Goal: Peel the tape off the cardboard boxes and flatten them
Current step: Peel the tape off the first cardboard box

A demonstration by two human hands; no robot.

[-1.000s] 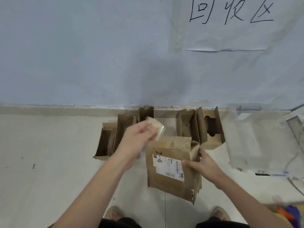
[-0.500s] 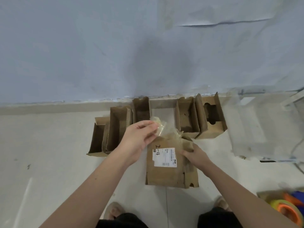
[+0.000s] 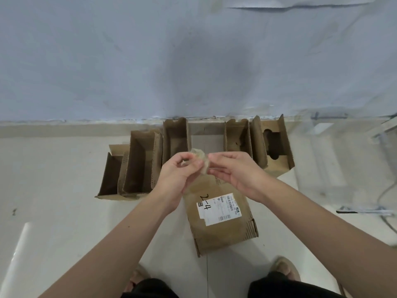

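Crumpled clear tape (image 3: 200,162) sits pinched between left hand (image 3: 179,177) and right hand (image 3: 236,172) above flattened cardboard box (image 3: 221,216).

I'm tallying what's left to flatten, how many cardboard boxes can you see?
6: three open boxes left along the wall, two right, labelled box lying nearest you. Overlap may hide more.

Both forearms reach forward from the lower corners and meet near the middle. The left hand (image 3: 179,172) has its fingers curled, with thumb and fingertips pinching a small crumpled wad of clear tape (image 3: 200,161). The right hand (image 3: 238,172) comes in from the other side, palm turned down, its thumb and forefinger closing on the same wad. The two hands nearly touch at the fingertips, both wrists bare.
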